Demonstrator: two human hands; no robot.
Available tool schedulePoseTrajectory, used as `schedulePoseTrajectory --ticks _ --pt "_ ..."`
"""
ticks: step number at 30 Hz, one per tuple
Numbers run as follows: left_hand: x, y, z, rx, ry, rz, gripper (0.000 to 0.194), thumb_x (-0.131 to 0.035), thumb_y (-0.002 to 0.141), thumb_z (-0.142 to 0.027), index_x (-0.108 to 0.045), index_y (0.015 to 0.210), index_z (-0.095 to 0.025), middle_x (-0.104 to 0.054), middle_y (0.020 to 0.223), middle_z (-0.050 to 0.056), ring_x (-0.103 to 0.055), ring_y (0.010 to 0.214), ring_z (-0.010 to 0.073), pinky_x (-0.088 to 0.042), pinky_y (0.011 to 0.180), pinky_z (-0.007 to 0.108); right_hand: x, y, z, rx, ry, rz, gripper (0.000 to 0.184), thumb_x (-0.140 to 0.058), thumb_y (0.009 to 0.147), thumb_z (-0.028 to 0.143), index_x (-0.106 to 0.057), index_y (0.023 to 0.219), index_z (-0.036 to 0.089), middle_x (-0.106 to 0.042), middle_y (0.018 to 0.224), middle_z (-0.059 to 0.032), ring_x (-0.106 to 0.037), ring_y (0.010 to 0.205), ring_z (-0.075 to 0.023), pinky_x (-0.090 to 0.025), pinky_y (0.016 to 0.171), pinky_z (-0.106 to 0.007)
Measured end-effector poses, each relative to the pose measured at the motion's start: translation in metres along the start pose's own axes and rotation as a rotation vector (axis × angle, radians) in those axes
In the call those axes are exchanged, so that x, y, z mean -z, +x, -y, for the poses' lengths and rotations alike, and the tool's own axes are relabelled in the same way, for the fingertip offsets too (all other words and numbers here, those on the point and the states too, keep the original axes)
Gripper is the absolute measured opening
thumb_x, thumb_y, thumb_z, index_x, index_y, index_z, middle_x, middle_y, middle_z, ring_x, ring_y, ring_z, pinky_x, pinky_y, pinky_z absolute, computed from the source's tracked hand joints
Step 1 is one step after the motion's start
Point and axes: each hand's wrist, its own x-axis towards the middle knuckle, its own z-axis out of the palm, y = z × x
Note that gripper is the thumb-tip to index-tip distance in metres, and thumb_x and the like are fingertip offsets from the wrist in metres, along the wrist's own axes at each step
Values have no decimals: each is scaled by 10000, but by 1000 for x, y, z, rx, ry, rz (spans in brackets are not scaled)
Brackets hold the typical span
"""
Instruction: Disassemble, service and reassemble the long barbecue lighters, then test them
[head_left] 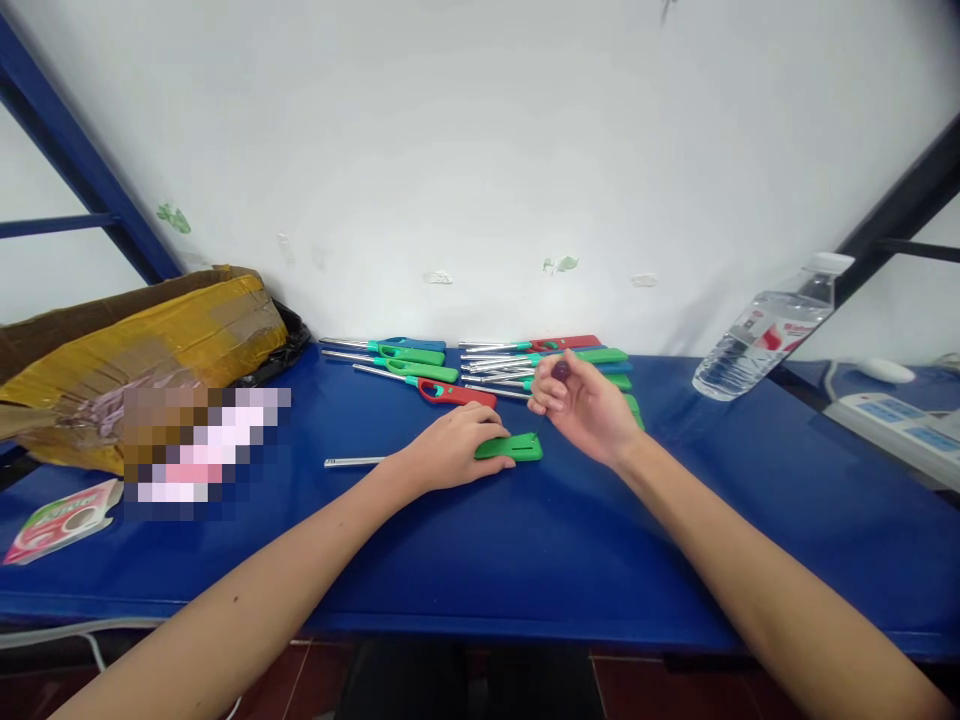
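Observation:
My left hand is closed over a green gas lighter lying on the blue table, its metal tube pointing left from under my wrist. My right hand is raised just to the right of it, fingers curled around a small dark purple, rounded thing; the rest of that thing is hidden. Behind my left hand lie several long lighters, among them a red lighter and a green lighter. A second group, with another red lighter at the back, lies partly hidden behind my right hand.
A taped cardboard box and a torn pink-and-green label are at the left. On the right a water bottle stands near a white power strip. A white wall borders the back of the blue table.

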Motion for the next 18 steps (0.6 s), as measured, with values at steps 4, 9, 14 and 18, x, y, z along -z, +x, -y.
schedulePoseTrajectory --ticks 4,9,14,18 --pt "-2 0 2 1 -1 -12 324 -648 890 -400 -687 1102 -158 -649 1107 99 -597 1042 237 -463 937 343 5 2 -5 71 -113 13 255 -717 810 443 -665 761 199 -518 697 14 -495 631 -118 -447 636 -276" --pt "-2 0 2 -8 10 -3 337 -627 902 -425 -688 1098 -157 -656 1085 98 -604 1016 235 -465 919 341 7 1 -7 94 -147 -19 259 -796 735 396 -615 770 215 -630 833 -4 -594 806 -150 -473 707 -278" --pt "-3 0 4 3 -1 1 368 -620 904 -454 -688 1115 -162 -654 1088 96 -605 1011 237 -465 906 343 1 -2 -2 15 -27 42 243 -769 762 383 -587 806 228 -448 587 65 -462 555 -107 -442 614 -262" --pt "-4 1 3 30 -5 16 378 -625 900 -448 -683 1134 -158 -646 1091 99 -604 1010 241 -472 899 349 0 -1 -1 -27 32 43 264 -664 833 468 -640 779 210 -341 554 62 -346 500 -97 -431 578 -263"
